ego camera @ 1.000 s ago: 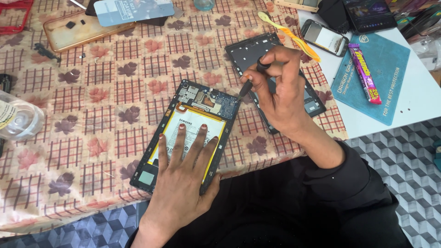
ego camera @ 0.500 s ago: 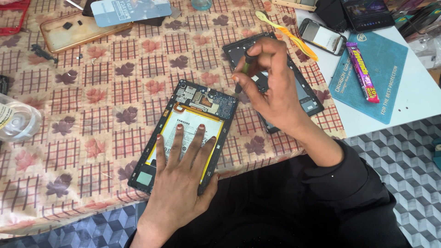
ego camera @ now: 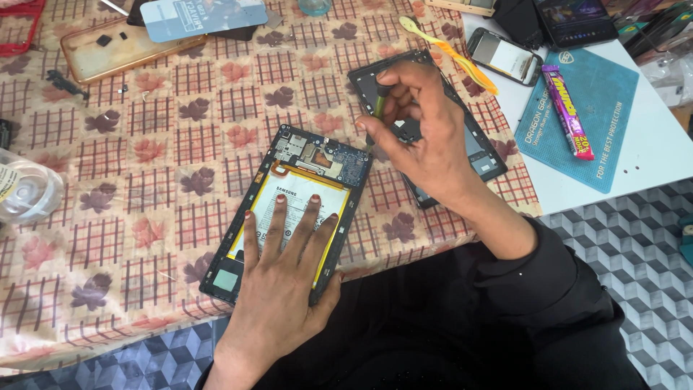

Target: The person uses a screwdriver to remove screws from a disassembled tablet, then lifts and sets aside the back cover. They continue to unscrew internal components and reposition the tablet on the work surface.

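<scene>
**Opened tablet, centre frame**

Opened tablet [ego camera: 289, 209] on counter [ego camera: 108, 180], battery partly hidden under flat, spread left hand [ego camera: 285, 274]. Right hand [ego camera: 422, 130] pinches green-handled screwdriver [ego camera: 378, 105], tip obscured, above back cover [ego camera: 476, 148], mostly covered. Plastic container [ego camera: 25, 189] cut off, left edge.

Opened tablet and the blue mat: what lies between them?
In the head view, the right hand with a screwdriver over the black back cover, between opened tablet and blue mat.

Brown leaf-checked tablecloth [ego camera: 144, 180]; yellow-edged white battery [ego camera: 289, 209]; blue mat [ego camera: 599, 123]; yellow pry tool [ego camera: 451, 54].
</scene>
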